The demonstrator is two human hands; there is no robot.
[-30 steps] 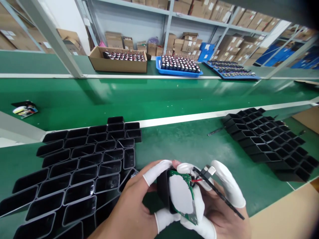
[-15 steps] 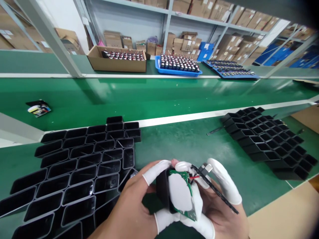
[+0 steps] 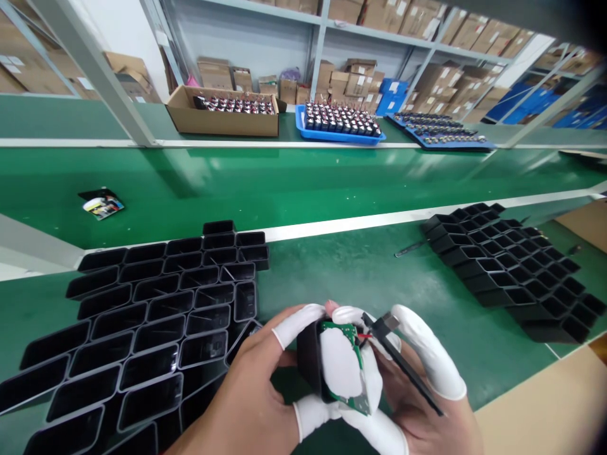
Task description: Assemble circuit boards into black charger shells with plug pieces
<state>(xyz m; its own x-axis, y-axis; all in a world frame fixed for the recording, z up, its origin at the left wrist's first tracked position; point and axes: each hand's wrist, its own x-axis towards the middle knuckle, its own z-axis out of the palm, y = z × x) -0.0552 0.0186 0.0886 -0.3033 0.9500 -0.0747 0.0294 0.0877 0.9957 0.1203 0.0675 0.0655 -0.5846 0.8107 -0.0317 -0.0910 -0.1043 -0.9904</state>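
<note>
My left hand [image 3: 265, 373], with white finger covers, is wrapped round a black plastic case [image 3: 309, 360]. A green circuit board [image 3: 351, 401] with a white oval pad [image 3: 340, 363] sits at the case's open end, partly inside it. My right hand [image 3: 412, 385], also in finger covers, grips the board from the right. A black cable [image 3: 410, 370] with a connector crosses in front of my right fingers. Short red and black wires run at the board's upper edge. The fingers hide the board's far side.
Rows of open black cases [image 3: 156, 309] stand at the left, and more [image 3: 512, 265] at the right. A thin tool [image 3: 408, 249] lies beside them. Behind are a cardboard box [image 3: 227, 125], a blue tray [image 3: 341, 136] and a blue mat [image 3: 455, 145] with parts.
The cable and its connector have tilted and shifted slightly left and down. My right hand has moved a little to the right. A small colourful item on the green belt has moved right.
</note>
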